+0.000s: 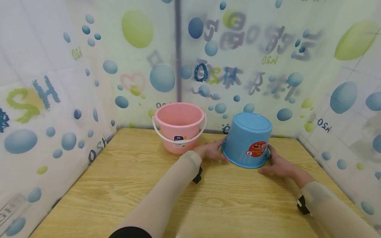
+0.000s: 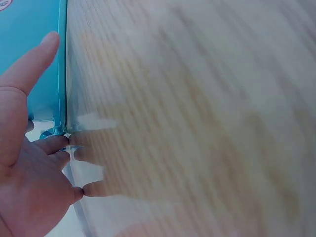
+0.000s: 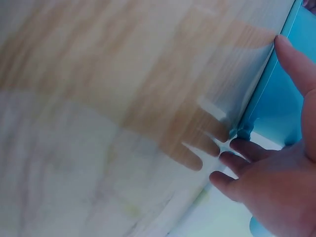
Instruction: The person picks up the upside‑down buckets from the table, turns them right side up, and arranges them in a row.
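Observation:
A blue bucket (image 1: pixel 246 140) stands upside down on the wooden table, its round base facing up and a red label on its side. My left hand (image 1: pixel 212 151) is at its left side, thumb in front and fingers behind near the rim; the left wrist view shows this hand (image 2: pixel 34 182) with straight, spread fingers. On the other side is my right hand (image 1: pixel 279 164), its fingers extended along the bucket; in the right wrist view the hand (image 3: pixel 276 182) has its thumb beside the rim. Whether either palm presses the wall, I cannot tell.
Left of the blue bucket, a pink bucket (image 1: pixel 178 127) stands upright with its white handle hanging down in front. The wooden table (image 1: pixel 232 201) ends at a back curtain (image 1: pixel 160 43) printed with blue and green spots; similar curtains close both sides.

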`<state>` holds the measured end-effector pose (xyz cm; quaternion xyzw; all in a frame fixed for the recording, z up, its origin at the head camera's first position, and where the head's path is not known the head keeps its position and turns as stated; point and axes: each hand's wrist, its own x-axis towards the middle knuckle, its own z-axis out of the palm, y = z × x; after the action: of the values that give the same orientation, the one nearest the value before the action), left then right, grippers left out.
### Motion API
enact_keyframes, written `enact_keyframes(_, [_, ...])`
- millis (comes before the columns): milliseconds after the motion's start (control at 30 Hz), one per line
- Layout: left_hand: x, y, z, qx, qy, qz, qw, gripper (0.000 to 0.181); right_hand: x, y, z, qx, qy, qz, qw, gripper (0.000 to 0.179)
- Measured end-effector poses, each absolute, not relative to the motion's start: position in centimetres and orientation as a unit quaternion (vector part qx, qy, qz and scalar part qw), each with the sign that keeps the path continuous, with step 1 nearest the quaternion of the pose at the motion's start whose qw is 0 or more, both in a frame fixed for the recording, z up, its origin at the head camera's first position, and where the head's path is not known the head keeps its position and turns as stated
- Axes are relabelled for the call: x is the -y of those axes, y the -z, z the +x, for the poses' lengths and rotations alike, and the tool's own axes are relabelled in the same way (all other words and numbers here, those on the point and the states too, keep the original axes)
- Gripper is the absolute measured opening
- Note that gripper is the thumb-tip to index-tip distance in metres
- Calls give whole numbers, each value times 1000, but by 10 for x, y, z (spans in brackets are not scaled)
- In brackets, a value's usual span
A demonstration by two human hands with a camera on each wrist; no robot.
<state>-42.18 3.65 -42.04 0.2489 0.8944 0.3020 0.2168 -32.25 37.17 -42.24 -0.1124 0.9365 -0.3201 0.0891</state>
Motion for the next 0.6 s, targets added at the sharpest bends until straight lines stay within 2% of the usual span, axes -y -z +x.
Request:
enact_keyframes(100, [-33,419,-418,-887,-309,271,210,118,-369,420,-321,-939,319,-114,64,141])
enact_keyframes(267, [-31,420,-417,-898,-277,298,167,114,-366,415,-318,-944,309,-111,37,145])
enact_keyframes(433, [-29,419,-414,-905,-271,300,131,109,-367,413,-315,-944,306,-117,34,139])
enact_keyframes(600, [-25,421,-413,-899,-297,293,131,107,-369,412,-310,-944,307,-119,30,132])
